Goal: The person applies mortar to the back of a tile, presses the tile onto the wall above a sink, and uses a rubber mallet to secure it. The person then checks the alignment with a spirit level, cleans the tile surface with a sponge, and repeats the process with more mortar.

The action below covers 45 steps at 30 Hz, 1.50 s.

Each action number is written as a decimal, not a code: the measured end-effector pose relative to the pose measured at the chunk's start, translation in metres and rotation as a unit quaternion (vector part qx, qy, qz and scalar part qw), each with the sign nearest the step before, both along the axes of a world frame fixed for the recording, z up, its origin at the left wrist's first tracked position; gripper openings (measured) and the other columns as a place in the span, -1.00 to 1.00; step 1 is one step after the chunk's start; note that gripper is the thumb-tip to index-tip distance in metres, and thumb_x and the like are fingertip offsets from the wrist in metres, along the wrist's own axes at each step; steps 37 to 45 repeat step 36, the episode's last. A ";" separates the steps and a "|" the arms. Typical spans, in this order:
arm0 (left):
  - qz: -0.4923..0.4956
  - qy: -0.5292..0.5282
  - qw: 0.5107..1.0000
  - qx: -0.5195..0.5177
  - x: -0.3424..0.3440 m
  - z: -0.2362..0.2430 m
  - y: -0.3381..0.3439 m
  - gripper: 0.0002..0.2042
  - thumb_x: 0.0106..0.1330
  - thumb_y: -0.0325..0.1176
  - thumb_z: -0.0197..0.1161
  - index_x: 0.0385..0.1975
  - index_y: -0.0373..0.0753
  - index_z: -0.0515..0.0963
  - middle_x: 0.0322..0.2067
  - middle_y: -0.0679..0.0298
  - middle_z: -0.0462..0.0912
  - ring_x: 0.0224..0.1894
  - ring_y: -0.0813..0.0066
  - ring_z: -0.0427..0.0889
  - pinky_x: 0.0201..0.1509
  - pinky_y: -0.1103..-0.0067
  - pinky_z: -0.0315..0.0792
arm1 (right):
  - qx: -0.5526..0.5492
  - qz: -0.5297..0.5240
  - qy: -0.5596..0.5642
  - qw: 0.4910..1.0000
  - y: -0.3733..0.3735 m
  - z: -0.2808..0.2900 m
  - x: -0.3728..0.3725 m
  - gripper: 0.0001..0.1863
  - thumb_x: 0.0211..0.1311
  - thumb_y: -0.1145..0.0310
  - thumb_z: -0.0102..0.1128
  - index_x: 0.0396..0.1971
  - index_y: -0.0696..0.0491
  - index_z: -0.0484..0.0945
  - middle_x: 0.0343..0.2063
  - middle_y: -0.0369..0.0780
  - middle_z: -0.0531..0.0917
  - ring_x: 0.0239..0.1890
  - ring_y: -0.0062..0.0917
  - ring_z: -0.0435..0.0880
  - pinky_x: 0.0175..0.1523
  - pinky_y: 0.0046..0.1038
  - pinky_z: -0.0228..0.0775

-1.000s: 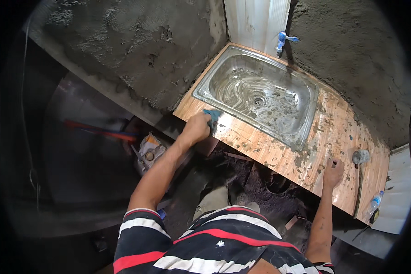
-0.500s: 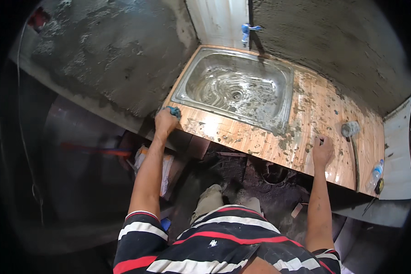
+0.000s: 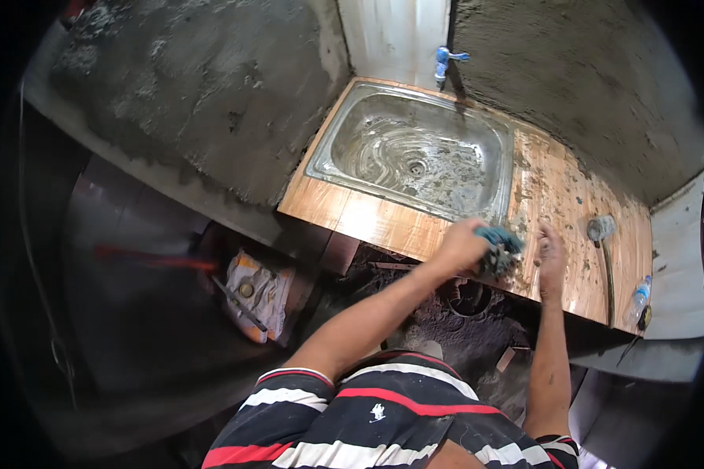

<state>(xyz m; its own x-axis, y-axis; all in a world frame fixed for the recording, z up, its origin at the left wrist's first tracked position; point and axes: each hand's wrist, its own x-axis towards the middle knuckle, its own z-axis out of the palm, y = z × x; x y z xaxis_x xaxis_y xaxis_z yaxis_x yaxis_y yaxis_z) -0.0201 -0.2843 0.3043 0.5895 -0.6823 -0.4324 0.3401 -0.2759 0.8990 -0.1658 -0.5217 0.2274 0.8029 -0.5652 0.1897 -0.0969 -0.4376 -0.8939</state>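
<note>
My left hand (image 3: 463, 248) is closed on a teal cloth (image 3: 501, 241), bunched up and smeared with grey muck, at the front edge of the wood-grain countertop (image 3: 348, 209). Just right of the cloth, my right hand (image 3: 551, 256) is over the counter with its fingers stretched out, apparently holding nothing. A steel sink (image 3: 502, 176) is set into the counter beyond my left hand, its basin streaked with wet grey cement. Crumbs and smears of cement lie on the counter around and beyond my right hand.
A blue tap (image 3: 443, 59) sticks out behind the sink. On the right lie a hammer-like tool (image 3: 602, 228) with a long handle and a plastic bottle (image 3: 641, 291). Rough cement walls (image 3: 203, 94) border the counter. A white-and-orange sack (image 3: 258, 293) sits low on the left.
My left hand has swept the cloth rightward along the counter's front strip, leaving it with fewer crumbs. My right hand's fingers have straightened, and it has barely shifted.
</note>
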 end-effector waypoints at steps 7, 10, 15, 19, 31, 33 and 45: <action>0.137 0.129 0.958 -0.215 0.045 -0.032 0.133 -0.63 0.44 -0.19 0.24 0.17 -0.17 0.49 -0.05 0.29 0.62 -0.05 0.45 0.64 0.07 0.31 0.57 | -0.038 0.235 0.035 0.971 0.198 0.034 0.125 -0.39 0.12 0.33 0.29 0.25 0.08 0.51 0.17 0.05 0.56 0.19 -0.11 0.57 0.31 -0.20 0.41; 0.186 0.104 0.963 -0.162 0.060 -0.051 0.225 -0.56 0.51 -0.10 0.15 0.26 -0.19 0.40 0.04 0.19 0.63 0.04 0.31 0.66 0.09 0.26 0.56 | -0.093 0.262 -0.094 0.956 0.265 -0.001 0.184 -0.58 0.19 0.31 0.25 0.05 0.12 0.61 -0.22 0.01 0.66 -0.12 -0.08 0.64 0.07 -0.15 0.51; 0.311 0.049 0.947 -0.060 0.042 -0.063 0.330 -0.39 0.49 -0.05 0.20 0.41 -0.22 0.24 0.15 0.14 0.60 0.04 0.31 0.65 0.00 0.34 0.54 | -0.197 0.241 0.043 0.949 0.324 0.002 0.229 -0.72 0.24 0.29 0.22 -0.10 0.08 0.57 -0.07 -0.03 0.50 0.06 -0.12 0.54 0.12 -0.15 0.49; 0.330 0.134 0.934 -0.013 0.016 -0.119 0.370 -0.49 0.45 -0.13 0.30 0.28 -0.19 0.36 -0.03 0.19 0.66 -0.14 0.40 0.66 -0.16 0.44 0.55 | -0.319 0.165 0.037 0.933 0.292 -0.022 0.199 -0.76 0.21 0.30 0.18 -0.12 -0.02 0.60 -0.12 -0.12 0.54 0.05 -0.22 0.56 0.09 -0.23 0.50; 0.103 0.151 0.975 0.129 0.010 -0.217 0.325 -0.57 0.40 -0.25 0.32 0.19 -0.27 0.45 -0.16 0.28 0.66 -0.29 0.51 0.64 -0.26 0.54 0.54 | -0.355 -0.230 0.122 0.898 0.041 -0.029 0.006 -0.75 0.25 0.20 0.25 -0.14 -0.04 0.62 -0.06 -0.09 0.56 -0.03 -0.16 0.54 0.05 -0.08 0.43; 0.064 0.095 0.977 0.180 0.024 -0.219 0.318 -0.50 0.39 -0.27 0.30 0.28 -0.31 0.40 -0.16 0.32 0.64 -0.26 0.54 0.62 -0.27 0.64 0.51 | -0.293 -0.359 0.049 0.885 0.028 -0.012 -0.011 -0.66 0.22 0.16 0.33 -0.05 -0.05 0.62 -0.14 -0.09 0.61 0.00 -0.12 0.56 0.12 -0.02 0.40; -0.063 0.028 0.963 0.259 0.052 -0.269 0.324 -0.38 0.30 -0.19 0.40 0.33 -0.25 0.38 -0.19 0.35 0.63 -0.28 0.54 0.64 -0.32 0.50 0.55 | -0.324 -0.416 0.221 0.820 -0.025 -0.043 -0.051 -0.54 0.23 0.17 0.36 0.14 -0.08 0.61 -0.02 -0.05 0.62 0.07 -0.15 0.56 0.18 0.04 0.34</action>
